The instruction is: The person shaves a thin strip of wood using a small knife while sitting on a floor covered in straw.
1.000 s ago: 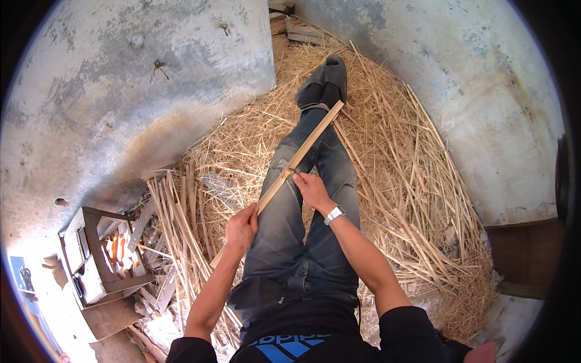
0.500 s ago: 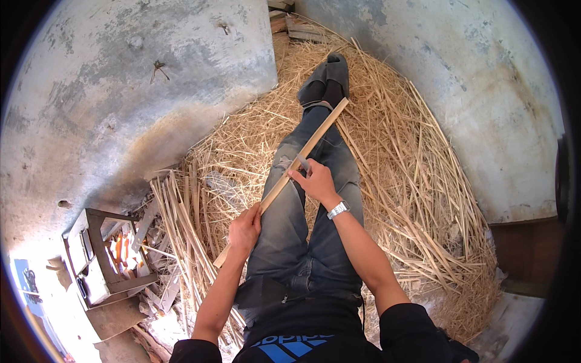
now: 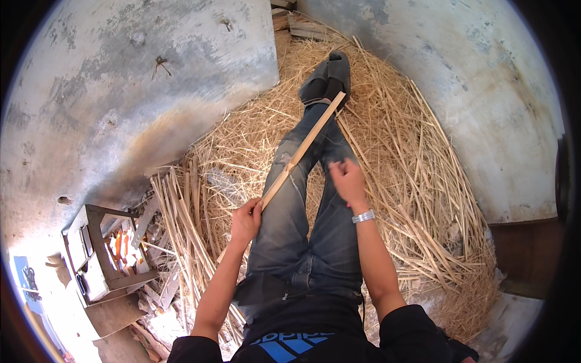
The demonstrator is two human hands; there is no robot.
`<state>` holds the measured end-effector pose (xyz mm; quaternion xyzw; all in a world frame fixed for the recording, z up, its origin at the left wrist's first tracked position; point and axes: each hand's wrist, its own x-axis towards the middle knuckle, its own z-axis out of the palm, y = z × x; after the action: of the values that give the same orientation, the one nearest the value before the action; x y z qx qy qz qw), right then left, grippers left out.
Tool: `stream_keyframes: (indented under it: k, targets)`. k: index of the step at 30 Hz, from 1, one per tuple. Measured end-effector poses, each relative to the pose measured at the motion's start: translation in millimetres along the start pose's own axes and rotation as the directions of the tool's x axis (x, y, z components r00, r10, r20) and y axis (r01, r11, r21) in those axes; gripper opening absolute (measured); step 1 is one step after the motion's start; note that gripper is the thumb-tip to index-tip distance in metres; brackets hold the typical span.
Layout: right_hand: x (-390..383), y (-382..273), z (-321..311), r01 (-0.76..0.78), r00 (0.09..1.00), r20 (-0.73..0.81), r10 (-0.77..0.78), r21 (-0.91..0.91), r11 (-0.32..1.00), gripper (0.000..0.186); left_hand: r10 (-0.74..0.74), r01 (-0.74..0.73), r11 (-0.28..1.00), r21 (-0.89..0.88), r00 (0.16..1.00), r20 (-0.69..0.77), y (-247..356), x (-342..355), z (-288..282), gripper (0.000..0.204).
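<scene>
A long, narrow bamboo strip (image 3: 310,138) slants across my outstretched legs, its far end over my ankles. My left hand (image 3: 246,221) is closed round its near part, above my left thigh, and the strip's tail runs on past that hand. Apart from the strip, over my right knee, is my right hand (image 3: 348,183), its fingers curled and somewhat blurred. A knife, whose short grey blade showed half a second ago, seems to be in it; the blade is hidden now. A small pink spot shows beneath that hand near the wrist.
Straw-like shavings (image 3: 242,133) lie thick around my legs. Split strips (image 3: 180,212) are stacked at my left, and more long strips (image 3: 423,181) lie at right. A wooden stool-like frame (image 3: 100,254) stands at lower left. Concrete walls (image 3: 151,72) hem both sides.
My right hand has left the strip and moved right, toward my right knee. The strip's far end has swung slightly left while my left hand keeps its hold.
</scene>
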<state>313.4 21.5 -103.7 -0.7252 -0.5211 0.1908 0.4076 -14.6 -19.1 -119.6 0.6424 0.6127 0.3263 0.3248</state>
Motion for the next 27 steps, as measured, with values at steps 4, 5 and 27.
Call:
stream_keyframes:
  k: [4,5,27]
  targets:
    - [19.6,30.6,-47.3,-0.196,0.95,-0.264,0.169,-0.081,0.977,0.029,-0.197,0.215,0.968,-0.131,0.971,0.138,-2.7,3.8,-4.7,0.027]
    - [21.8,36.5,-53.5,-0.176,0.935,-0.324,0.144,-0.073,0.982,0.031,-0.195,0.213,0.968,-0.132,0.971,0.138,-2.7,5.0,-6.0,0.027]
    - [2.8,-27.3,63.0,0.124,0.977,0.191,-0.099,-0.125,0.984,0.047,-0.411,0.639,0.724,-0.26,0.702,0.581,-8.7,-6.9,-52.1,0.028]
